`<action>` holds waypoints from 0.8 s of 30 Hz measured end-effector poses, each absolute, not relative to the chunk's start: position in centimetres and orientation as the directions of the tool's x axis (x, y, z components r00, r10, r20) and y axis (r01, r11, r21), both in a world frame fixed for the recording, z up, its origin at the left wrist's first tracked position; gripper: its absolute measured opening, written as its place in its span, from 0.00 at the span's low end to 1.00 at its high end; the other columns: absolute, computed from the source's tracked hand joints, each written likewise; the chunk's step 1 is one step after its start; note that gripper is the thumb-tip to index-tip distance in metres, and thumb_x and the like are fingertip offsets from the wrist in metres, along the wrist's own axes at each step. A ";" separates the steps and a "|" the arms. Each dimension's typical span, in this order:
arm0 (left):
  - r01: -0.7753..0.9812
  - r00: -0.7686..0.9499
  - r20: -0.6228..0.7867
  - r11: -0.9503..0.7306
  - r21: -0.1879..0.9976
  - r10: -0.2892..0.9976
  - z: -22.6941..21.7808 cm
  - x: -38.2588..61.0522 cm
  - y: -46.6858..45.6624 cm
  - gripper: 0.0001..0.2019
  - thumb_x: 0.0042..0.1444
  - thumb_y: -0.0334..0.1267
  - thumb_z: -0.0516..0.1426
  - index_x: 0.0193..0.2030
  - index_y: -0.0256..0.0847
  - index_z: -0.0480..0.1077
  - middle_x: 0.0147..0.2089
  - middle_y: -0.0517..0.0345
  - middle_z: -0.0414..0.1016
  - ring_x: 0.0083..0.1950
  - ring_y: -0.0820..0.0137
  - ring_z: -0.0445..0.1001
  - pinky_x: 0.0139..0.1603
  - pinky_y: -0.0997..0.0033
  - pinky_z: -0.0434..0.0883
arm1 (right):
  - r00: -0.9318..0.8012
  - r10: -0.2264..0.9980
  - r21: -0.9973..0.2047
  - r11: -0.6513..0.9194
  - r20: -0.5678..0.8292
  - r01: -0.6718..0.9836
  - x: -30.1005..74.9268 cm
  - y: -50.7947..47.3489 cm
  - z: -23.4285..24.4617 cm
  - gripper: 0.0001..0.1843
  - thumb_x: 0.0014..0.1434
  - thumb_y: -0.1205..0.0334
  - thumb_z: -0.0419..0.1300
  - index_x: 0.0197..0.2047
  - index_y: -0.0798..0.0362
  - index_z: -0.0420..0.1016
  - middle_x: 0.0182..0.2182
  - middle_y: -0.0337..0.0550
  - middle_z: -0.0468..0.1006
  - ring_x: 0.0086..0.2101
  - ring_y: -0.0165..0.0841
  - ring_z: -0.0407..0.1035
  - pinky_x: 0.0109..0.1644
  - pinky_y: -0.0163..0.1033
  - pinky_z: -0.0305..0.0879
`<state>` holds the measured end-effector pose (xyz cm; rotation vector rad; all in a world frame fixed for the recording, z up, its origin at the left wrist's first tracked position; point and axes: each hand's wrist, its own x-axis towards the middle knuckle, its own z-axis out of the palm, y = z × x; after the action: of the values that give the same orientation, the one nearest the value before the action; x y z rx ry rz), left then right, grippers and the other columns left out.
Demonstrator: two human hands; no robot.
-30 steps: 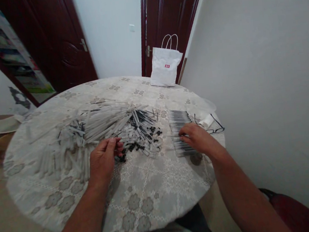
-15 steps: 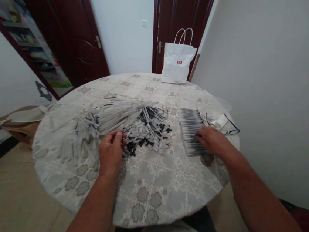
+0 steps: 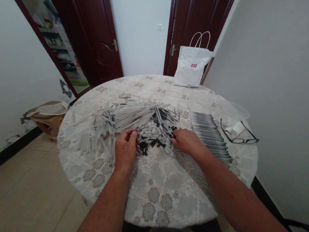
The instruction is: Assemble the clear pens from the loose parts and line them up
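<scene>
A heap of loose pen parts (image 3: 140, 119), grey-white barrels, thin refills and small black caps, lies in the middle of a round table (image 3: 163, 193) with a floral cloth. My left hand (image 3: 126, 149) rests at the heap's near edge, its fingers curled and pinched over the small black caps. My right hand (image 3: 187, 142) reaches into the heap's right side with its fingers bent down among the parts; what they hold, if anything, is hidden. To the right of it lies a neat row of assembled pens (image 3: 211, 135).
Black-rimmed glasses (image 3: 240, 136) and a clear plastic bag (image 3: 233, 112) lie at the table's right edge. A white paper bag (image 3: 192, 66) stands at the far rim, before a dark door. A white wall runs close on the right. A low stool (image 3: 49, 117) stands left.
My right hand has left the row of assembled pens and moved left into the heap. My left hand stays at the heap's near edge. The view has swung to the left.
</scene>
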<state>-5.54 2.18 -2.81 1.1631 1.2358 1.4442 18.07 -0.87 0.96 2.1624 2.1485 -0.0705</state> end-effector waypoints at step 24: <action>0.739 -0.243 0.403 -0.101 0.666 0.882 -2.4 -13.7 -2.5 0.10 0.64 0.39 0.56 0.47 0.41 0.76 0.44 0.50 0.81 0.43 0.62 0.78 0.48 0.64 0.72 | -0.025 0.921 -0.091 0.066 0.388 0.994 21.2 -0.7 -3.6 0.13 0.69 0.53 0.56 0.37 0.51 0.73 0.30 0.46 0.81 0.28 0.37 0.72 0.33 0.40 0.51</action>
<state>-13.74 -2.52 -2.42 1.8175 1.9840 1.2619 21.24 -0.68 -3.58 2.3987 2.5152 0.3659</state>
